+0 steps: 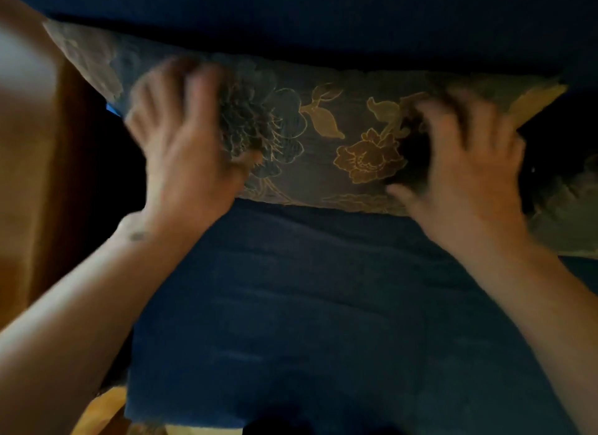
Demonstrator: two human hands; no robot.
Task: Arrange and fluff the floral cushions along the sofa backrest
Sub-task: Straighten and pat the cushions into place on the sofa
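— Left hand (181, 143) first: how is it set?

— Spread and flat, fingers splayed, palm pressed against the left part of the long grey-brown woven cushion with gold and grey flower outlines (323, 136). It clasps nothing; it pushes. Blur hides the fingertips, so how deep they dig in I cannot tell

— And the right hand (466, 162)?

— Much the same at the other end: fingers apart and curled a little, bearing on the fabric near its right corner, thumb low by the bottom edge. No pinch that I can make out

— Why both ends at once?

— My guess is patting or plumping: with one palm near each end the filling evens out and the cushion is driven back against the dark blue sofa backrest (323, 30). It stands on its long edge at the rear of the dark blue textured seat (307, 305), leaning on that backrest

— Count for me

— Two hands, both bare. One floral cushion under them, and a part of a second floral cushion (569, 221) at the right edge, just beside the first. One orange-brown wooden sofa arm (48, 175) on the left

— How far along?

— This cushion looks placed; it is being fluffed, I judge
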